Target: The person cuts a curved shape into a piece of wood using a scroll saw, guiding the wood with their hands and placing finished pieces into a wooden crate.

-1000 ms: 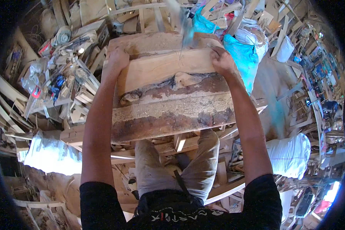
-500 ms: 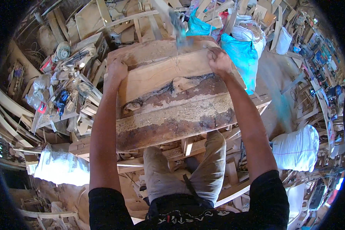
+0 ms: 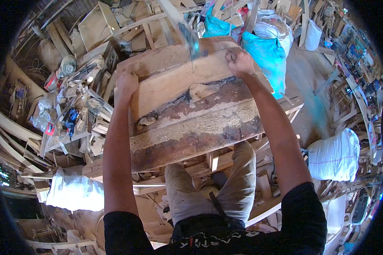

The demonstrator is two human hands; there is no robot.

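Note:
A thick rough wooden slab [image 3: 187, 119], pale on top with dark bark along its near edge, lies across a wooden frame in front of me. My left hand [image 3: 127, 82] grips its far left edge. My right hand [image 3: 239, 62] grips its far right edge, fingers curled over the wood. The slab is tilted a little, its right end farther from me. Below it my legs in grey trousers [image 3: 212, 187] stand among timber pieces.
A cluttered bench [image 3: 68, 110] with tools, bottles and offcuts stands at the left. Blue sacks [image 3: 264, 55] and white sacks [image 3: 334, 155] lie at the right, another white sack [image 3: 74, 191] at the lower left. Planks and frames [image 3: 127, 29] are stacked behind the slab.
The slab has turned a little, its right end swinging farther away, with both hands still on its far edge. The view has shifted slightly with my head.

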